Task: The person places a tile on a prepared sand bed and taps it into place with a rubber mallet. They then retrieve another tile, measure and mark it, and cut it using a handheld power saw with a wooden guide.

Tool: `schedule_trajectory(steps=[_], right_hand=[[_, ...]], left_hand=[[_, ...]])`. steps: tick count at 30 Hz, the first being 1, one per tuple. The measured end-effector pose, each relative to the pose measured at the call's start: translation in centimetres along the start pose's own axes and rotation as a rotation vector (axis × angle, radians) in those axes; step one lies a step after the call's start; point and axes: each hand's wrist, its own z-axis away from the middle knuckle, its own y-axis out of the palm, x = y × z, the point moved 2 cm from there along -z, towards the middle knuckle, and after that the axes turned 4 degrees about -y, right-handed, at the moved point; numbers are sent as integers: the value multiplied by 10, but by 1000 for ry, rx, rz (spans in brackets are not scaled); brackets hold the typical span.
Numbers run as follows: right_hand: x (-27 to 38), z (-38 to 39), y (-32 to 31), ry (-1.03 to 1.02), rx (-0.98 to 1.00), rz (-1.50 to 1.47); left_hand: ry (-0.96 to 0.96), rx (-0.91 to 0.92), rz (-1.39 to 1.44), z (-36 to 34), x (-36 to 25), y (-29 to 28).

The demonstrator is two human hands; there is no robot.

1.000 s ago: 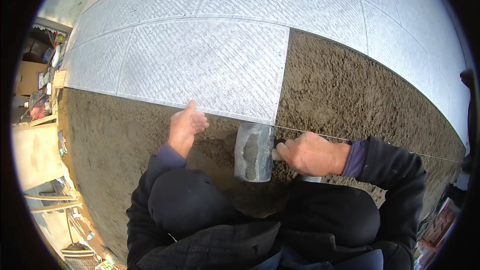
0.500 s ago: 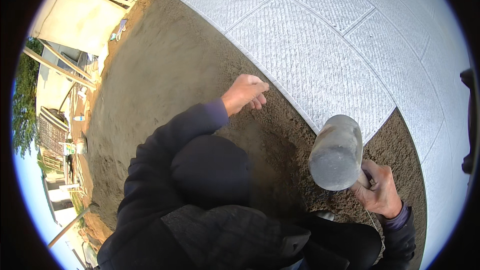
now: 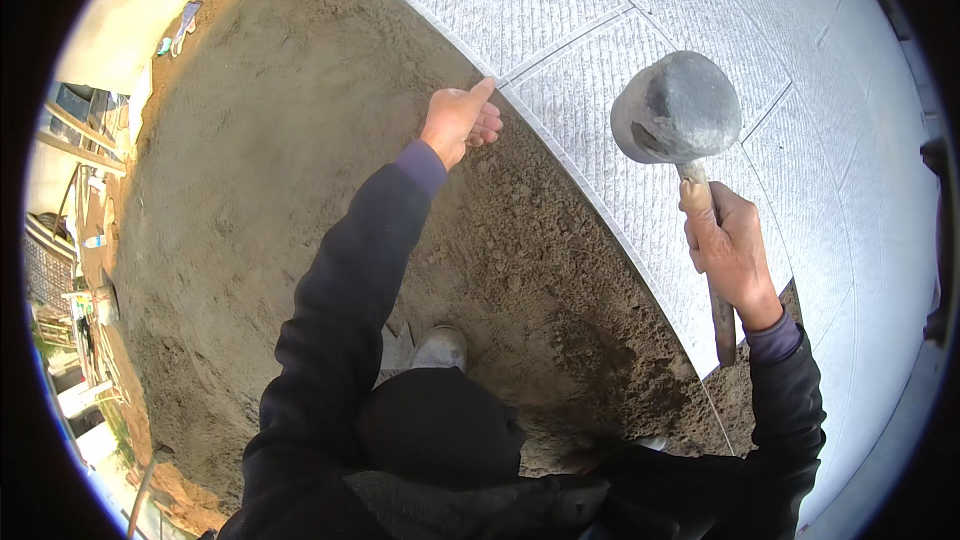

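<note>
My right hand point(image 3: 728, 245) grips the wooden handle of a large grey rubber mallet point(image 3: 676, 105), its head raised over the pale, grooved paving slabs point(image 3: 590, 140). My left hand point(image 3: 462, 122) has its thumb stretched out and fingers loosely bent, with nothing visible in it, at the slabs' long edge above the damp sand-mortar bed point(image 3: 280, 120). A thin string line point(image 3: 720, 422) runs across the rough mortar at the lower right.
My boot point(image 3: 440, 348) is on the bed beside a small pale object I cannot make out. Along the left edge lie gloves point(image 3: 185, 25), pale boards point(image 3: 85, 155), bottles and assorted clutter. More slabs point(image 3: 830, 200) extend to the right.
The view has turned along the slab edge. The mallet, low beside the mortar earlier, is now raised over the slabs in my right hand. My left hand has shifted further along the edge.
</note>
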Motion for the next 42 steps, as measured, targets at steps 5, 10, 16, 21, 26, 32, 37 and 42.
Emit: schedule_trajectory(steps=[5,10,16,21,26,32,37,42], right_hand=[[39,-113,71,-157,-66,149],[65,-185,119,-200,-70,215],[76,-230,153,-178,-79,229],[80,-246,162,-143,-56,223],[85,-250,162,-171,-60,243],[82,-259,167,-189,-85,212],[85,-251,165,-154,-57,163],[93,-241,159,-26,4,101]], left_hand=[[4,41,-38,3,-4,-1],[29,41,-19,3,-2,3],[23,38,-7,6,-7,3],[14,42,15,4,-6,3],[-10,34,5,3,-3,3],[-11,31,-13,4,-8,4],[-35,37,4,3,-6,5],[-21,16,-49,2,-5,6]])
